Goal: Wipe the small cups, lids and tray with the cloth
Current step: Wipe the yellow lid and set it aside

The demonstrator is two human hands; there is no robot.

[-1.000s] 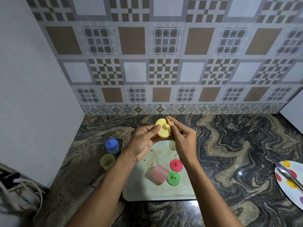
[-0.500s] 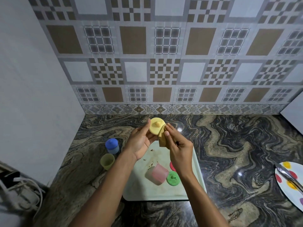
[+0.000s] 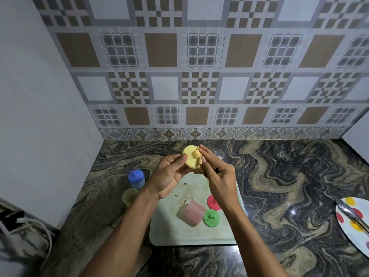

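Note:
My left hand [image 3: 169, 174] holds a yellow lid [image 3: 190, 159] by its rim above the far end of the pale tray [image 3: 175, 234]. My right hand [image 3: 216, 176] pinches a small tan cloth [image 3: 199, 169] against the lid's right edge. On the tray lie a pink cup [image 3: 192, 214] on its side, a green lid [image 3: 211, 218] and a red lid [image 3: 212, 202], the last partly hidden by my right forearm. Dirt specks mark the tray. Left of the tray stand a blue lidded cup [image 3: 136, 178] and an open yellow-green cup [image 3: 130, 196].
A spotted plate [image 3: 351, 228] with metal tongs [image 3: 353, 215] sits at the right edge of the marbled counter [image 3: 279, 186]. White cables and a dark plug [image 3: 18, 224] lie at the lower left. A tiled wall closes the back, a plain wall the left.
The lid has turned in my left hand and tilted slightly while my right hand shifts the cloth along its right edge. Both hands stay above the tray's far end.

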